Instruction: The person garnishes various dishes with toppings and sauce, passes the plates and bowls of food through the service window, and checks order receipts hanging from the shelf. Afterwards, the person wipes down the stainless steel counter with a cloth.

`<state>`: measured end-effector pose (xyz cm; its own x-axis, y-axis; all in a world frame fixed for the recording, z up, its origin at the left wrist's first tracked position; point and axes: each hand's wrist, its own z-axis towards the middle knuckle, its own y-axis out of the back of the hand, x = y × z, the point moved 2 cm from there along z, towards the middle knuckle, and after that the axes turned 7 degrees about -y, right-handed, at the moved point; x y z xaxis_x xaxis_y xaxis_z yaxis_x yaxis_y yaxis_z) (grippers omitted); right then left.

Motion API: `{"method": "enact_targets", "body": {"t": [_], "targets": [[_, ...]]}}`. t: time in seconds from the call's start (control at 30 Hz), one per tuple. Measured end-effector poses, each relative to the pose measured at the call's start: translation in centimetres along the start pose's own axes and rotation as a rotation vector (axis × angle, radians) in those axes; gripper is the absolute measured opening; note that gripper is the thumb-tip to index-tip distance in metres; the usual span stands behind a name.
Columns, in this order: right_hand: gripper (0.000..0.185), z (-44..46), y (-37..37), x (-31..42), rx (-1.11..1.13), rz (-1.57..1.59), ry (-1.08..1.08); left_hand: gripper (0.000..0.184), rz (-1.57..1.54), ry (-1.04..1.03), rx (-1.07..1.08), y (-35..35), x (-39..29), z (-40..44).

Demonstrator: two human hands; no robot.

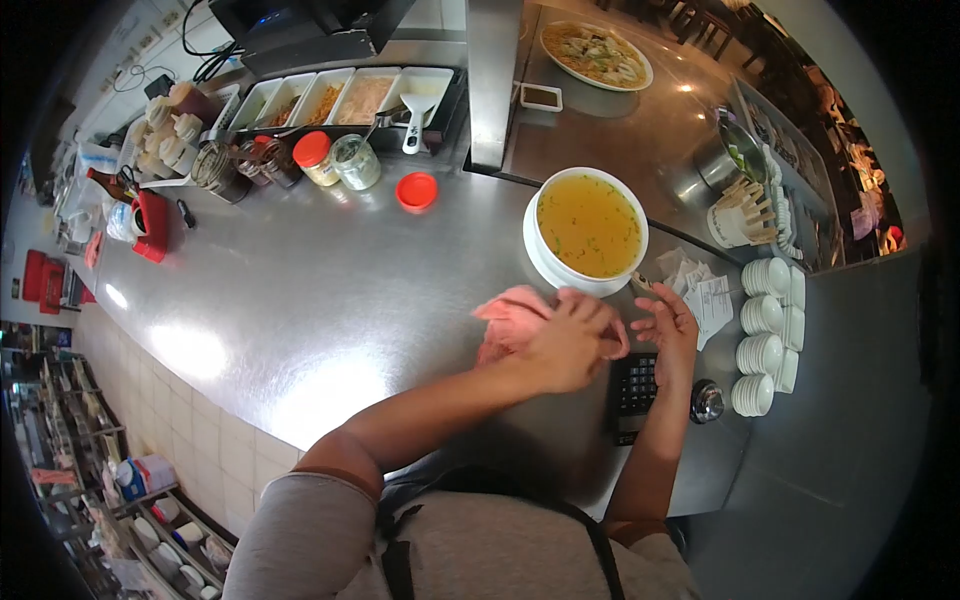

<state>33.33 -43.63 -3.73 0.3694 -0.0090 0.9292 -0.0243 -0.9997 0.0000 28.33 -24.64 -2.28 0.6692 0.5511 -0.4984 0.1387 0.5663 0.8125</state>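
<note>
My left hand (572, 345) is closed on a crumpled pink cloth (510, 318), just in front of a white bowl (530, 215) of clear yellow-brown soup (590, 225) with green flecks. The bowl rests on a white saucer (548, 268). Whether the cloth touches the saucer is hard to tell. To the right, my right hand (668, 325) is raised with its fingers bent and apart, holding nothing that I can see. Below it a black calculator (636, 390) lies on the steel counter, partly hidden by my right forearm. Paper slips (708, 305) lie beyond this hand.
Stacks of small white dishes (760, 315) and a metal call bell (706, 400) stand at right. A noodle plate (597, 55) and sauce dish (541, 97) are beyond a steel post (490, 90). Jars (355, 162), a red lid (416, 191) and ingredient trays (365, 97) line the back.
</note>
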Motion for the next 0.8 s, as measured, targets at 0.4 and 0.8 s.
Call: {"method": "enact_targets", "body": {"t": [0.4, 0.8], "targets": [[0.029, -4.4, -1.5, -1.8, 0.030, -0.127, 0.074, 0.041, 0.305, 0.485, -0.163, 1.5, 9.0, -12.7], [0.028, -4.7, -8.7, -4.7, 0.279, -0.134, -0.031, 0.048, -0.300, 1.369, -1.259, 18.5, -6.8, -61.7]]}}
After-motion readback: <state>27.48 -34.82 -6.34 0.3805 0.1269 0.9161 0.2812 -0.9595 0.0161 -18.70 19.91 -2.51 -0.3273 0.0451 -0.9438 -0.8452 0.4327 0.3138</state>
